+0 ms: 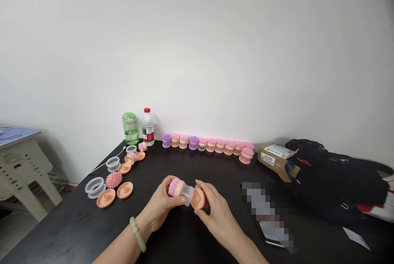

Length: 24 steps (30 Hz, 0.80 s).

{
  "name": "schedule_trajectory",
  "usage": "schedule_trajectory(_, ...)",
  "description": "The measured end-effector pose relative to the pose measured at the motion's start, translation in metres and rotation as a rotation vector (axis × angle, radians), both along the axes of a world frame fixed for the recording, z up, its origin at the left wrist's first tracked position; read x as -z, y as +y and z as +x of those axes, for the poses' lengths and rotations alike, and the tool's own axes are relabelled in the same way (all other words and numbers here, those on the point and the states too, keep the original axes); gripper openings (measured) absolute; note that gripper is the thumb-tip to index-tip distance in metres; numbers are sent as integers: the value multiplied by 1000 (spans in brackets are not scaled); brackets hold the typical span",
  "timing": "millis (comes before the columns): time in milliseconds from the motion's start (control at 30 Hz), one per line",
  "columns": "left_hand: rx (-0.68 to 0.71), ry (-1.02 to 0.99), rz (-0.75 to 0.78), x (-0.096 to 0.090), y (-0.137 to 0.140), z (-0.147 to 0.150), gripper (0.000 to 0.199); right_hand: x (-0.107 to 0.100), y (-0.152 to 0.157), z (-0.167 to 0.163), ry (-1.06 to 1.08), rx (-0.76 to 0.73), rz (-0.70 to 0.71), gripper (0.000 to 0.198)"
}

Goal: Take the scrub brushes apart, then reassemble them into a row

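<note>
At frame centre, the left hand (161, 208) and right hand (214, 210) both grip one brush (186, 192), fingers clamped on it. A row of finished brushes (209, 145) stands behind; loose parts (113, 182) wait at left.

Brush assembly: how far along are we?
Done: a row of assembled brushes stands along the wall. In hand: left hand and right hand hold one brush together, pink bristles leftward, orange cap on the right. Left: loose orange caps, clear rings and a pink bristle head lie at the table's left edge.
</note>
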State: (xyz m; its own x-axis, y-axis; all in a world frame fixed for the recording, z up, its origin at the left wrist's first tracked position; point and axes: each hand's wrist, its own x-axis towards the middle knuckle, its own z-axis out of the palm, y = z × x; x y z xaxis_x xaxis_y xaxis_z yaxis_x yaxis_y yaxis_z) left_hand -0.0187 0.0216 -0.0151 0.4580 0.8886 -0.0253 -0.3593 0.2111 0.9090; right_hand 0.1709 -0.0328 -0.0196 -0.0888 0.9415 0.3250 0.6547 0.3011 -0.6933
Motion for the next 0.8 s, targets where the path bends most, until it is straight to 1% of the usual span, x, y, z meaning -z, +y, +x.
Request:
schedule_trajectory(233, 8, 14, 14, -4, -3, 2, 55, -4, -1, -4, 90, 35, 39, 70)
schedule_trajectory(467, 11, 13, 11, -7, -3, 3, 55, -2, -2, -3, 172, 57, 73, 67)
schedule_trajectory(667, 46, -41, -2, -4, -5, 2, 54, -4, -4, -3, 146, 78, 143, 65)
schedule_trajectory(800, 48, -44, -5, -4, -6, 1, 54, -8, -6, -4, 95, 74, 213, 55)
